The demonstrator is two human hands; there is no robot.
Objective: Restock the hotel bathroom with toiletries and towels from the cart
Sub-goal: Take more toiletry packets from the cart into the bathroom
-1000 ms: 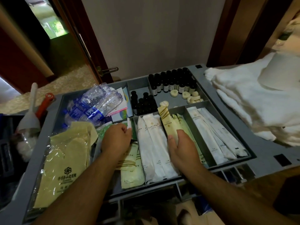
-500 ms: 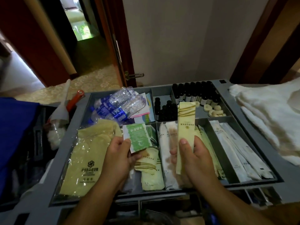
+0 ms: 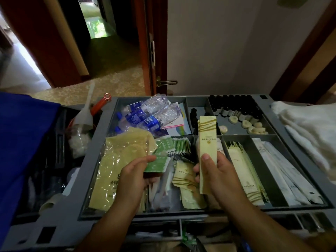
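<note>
Grey plastic tray [image 3: 272,209] on top of the housekeeping cart fills the lower half of the frame, split into compartments, with an open wooden door [image 3: 154,44] and a pale wall behind it. At centre frame our right hand [image 3: 218,176] holds a long pale-yellow sachet with green stripes [image 3: 207,148] upright, fingers clamped around its lower part, thumb pressed on the front. Just left of it our left hand [image 3: 135,174] pinches a small green paper packet [image 3: 157,163] between thumb and fingers, above the compartment of flat yellow sachets [image 3: 183,176].

To do this picking step well, we judge it best to keep each item flat and uncreased, gather what the bathroom needs into one hand, and free the other for the next compartment. Thin paper crushes easily, so a light grip should do.

Further out lie long white wrapped packets [image 3: 283,171] at right, small dark bottles [image 3: 234,106] and round cream soaps [image 3: 253,125] at upper right, clear water bottles with blue labels [image 3: 147,115] at upper centre-left, and folded white towels [image 3: 309,128] at the right edge, which we judge untouched so far.
</note>
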